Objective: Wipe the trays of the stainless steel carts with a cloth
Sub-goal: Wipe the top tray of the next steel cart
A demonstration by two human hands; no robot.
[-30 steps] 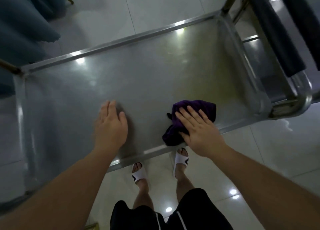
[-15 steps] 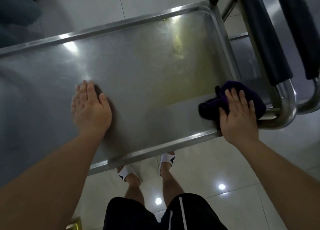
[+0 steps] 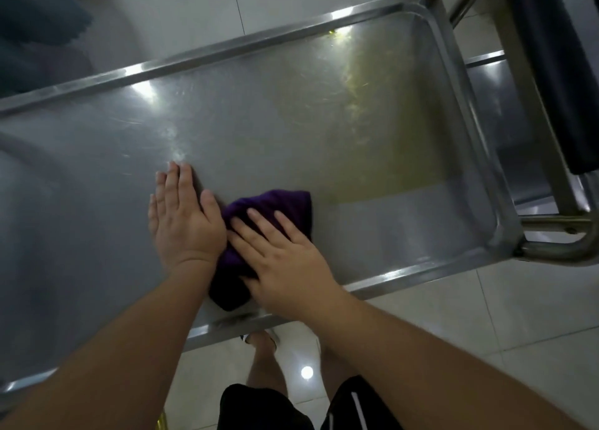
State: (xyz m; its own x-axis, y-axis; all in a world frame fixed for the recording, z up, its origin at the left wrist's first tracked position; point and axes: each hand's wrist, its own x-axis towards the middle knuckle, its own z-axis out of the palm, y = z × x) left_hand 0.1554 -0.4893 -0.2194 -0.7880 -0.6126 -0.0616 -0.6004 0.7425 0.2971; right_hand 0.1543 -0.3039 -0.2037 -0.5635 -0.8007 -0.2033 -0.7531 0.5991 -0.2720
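A stainless steel cart tray (image 3: pixel 291 131) fills most of the view, its near rim running from lower left to right. A bunched dark purple cloth (image 3: pixel 275 206) lies on the tray near that rim. My right hand (image 3: pixel 285 261) presses flat on the cloth with straight, spread fingers. My left hand (image 3: pixel 181 219) lies flat on the tray just left of the cloth, its thumb touching the fabric. Part of the cloth is hidden under my right palm.
A padded black cart handle (image 3: pixel 551 73) and steel frame tubes (image 3: pixel 557 251) stand at the right end of the tray. A lower shelf (image 3: pixel 505 131) shows beyond that end. Glossy white floor tiles (image 3: pixel 486 316) surround the cart. Dark fabric (image 3: pixel 35 14) hangs at the upper left.
My right hand has slid the cloth leftward from the tray's right end to beside my left hand. My left hand stays flat on the tray.
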